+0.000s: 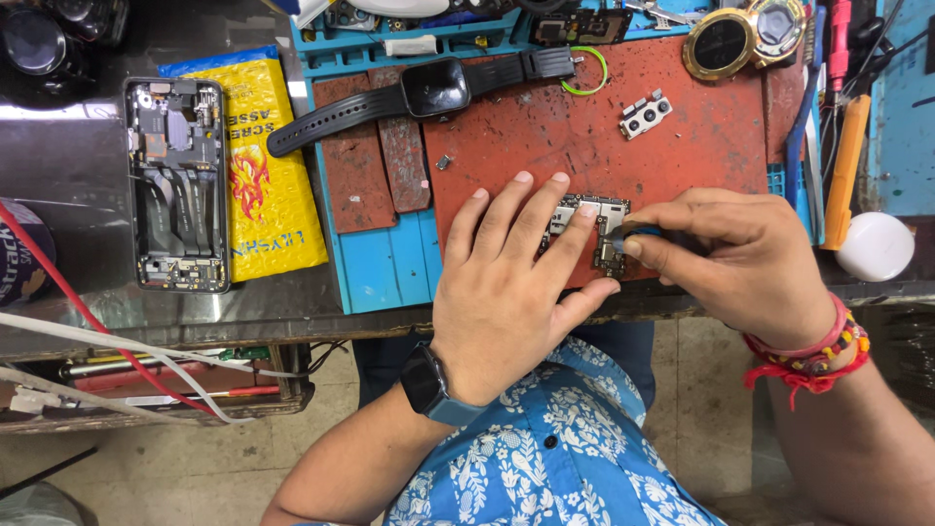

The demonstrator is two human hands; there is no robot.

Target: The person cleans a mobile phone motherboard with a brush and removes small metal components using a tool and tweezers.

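hands at a phone circuit board [589,234] on a red repair mat [682,146], seen from my own head looking down.

my left hand [506,282] lies flat, fingers spread a little, fingertips [586,209] pressing the board against the mat near its front edge. my right hand [726,258] pinches a small dark-tipped tool [628,232] between thumb and forefinger, its tip touching the board's right side; i judge this the prying or picking stage, calling for a steady, light touch. well apart on the mat lie a small camera module [645,113] and a black smartwatch [429,93]. an opened phone frame [177,185] rests far left beside a yellow packet [263,166]. nothing blocks the board, though my own fingers hide much of it.
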